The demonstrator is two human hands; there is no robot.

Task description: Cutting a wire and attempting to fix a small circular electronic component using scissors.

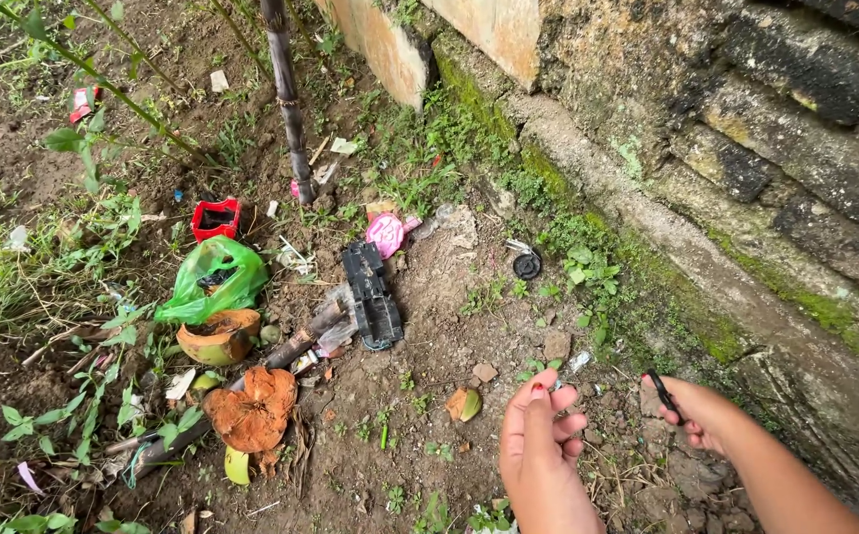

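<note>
My left hand [540, 433] hovers low over bare soil, its fingertips pinched on a small green weed [536, 368]. My right hand [691, 413] is beside it to the right, near the foot of the stone wall [746, 158], closed on a thin dark tool [663, 394] whose tip sticks out above the fingers. Small weeds [588, 267] grow along the wall's base just beyond both hands.
Litter lies to the left: a green plastic bag [214, 279], a red box [216, 218], a black plastic piece [372, 295], a pink wrapper [386, 234], a coconut husk [252, 407] and shell [218, 340]. A dark plant stem [287, 99] rises at the back.
</note>
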